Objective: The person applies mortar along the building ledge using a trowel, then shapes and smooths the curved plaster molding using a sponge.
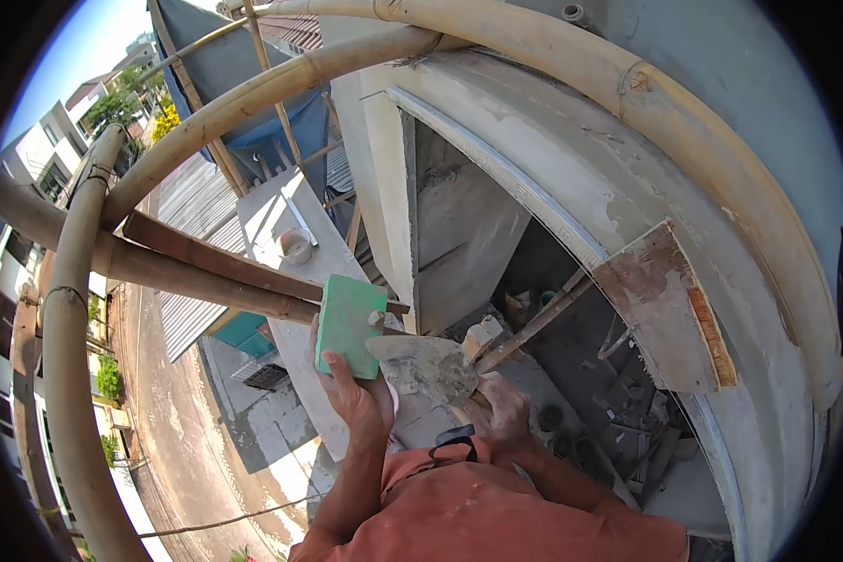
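Observation:
My left hand [358, 398] grips a green rectangular block [348, 323] from below, its broad face turned up; the hand covers its underside. In my right hand [506, 412] is a trowel [431, 367], its handle wrapped by my fingers. The grey, mortar-stained blade points left, its tip right at the block's edge. Both tools are in front of my orange shirt [496, 506], high over the ground.
Bamboo poles [77, 347] cross at the left and arch overhead. A plank [300, 281] carries a bucket [294, 247]. To the right, a stained board [667, 309] rests against the cement wall [759, 309]. Rubble [632, 426] lies lower down; a street [159, 375] runs far below.

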`<state>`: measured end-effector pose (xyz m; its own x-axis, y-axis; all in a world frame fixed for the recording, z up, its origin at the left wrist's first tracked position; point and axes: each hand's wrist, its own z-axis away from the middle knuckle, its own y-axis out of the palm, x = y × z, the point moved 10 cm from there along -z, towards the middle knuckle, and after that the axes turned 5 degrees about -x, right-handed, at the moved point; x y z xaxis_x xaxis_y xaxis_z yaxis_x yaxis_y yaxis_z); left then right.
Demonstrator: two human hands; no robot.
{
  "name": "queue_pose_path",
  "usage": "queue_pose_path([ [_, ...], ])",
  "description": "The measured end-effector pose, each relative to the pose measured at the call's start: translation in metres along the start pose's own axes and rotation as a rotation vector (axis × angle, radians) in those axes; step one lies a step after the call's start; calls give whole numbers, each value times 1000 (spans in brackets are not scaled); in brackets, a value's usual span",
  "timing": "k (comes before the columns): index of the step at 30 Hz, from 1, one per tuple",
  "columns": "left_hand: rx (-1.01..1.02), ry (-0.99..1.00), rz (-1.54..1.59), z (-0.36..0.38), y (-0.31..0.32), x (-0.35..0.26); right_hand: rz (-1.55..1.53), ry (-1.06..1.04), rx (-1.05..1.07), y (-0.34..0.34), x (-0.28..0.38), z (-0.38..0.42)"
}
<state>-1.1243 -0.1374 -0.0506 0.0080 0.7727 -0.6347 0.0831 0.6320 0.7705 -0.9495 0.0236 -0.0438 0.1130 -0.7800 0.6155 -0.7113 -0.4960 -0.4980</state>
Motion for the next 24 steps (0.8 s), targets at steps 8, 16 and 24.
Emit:
queue_pose_path([
  [8, 30, 6, -54, 11, 11, 0, 9, -21, -29, -1, 6, -2],
  [16, 140, 49, -123, 24, 17, -13, 0, -55, -45, -4, -11, -13],
  [24, 128, 9, -148, 30, -6, -18, -6, -83, -54, 4, -20, -15],
])
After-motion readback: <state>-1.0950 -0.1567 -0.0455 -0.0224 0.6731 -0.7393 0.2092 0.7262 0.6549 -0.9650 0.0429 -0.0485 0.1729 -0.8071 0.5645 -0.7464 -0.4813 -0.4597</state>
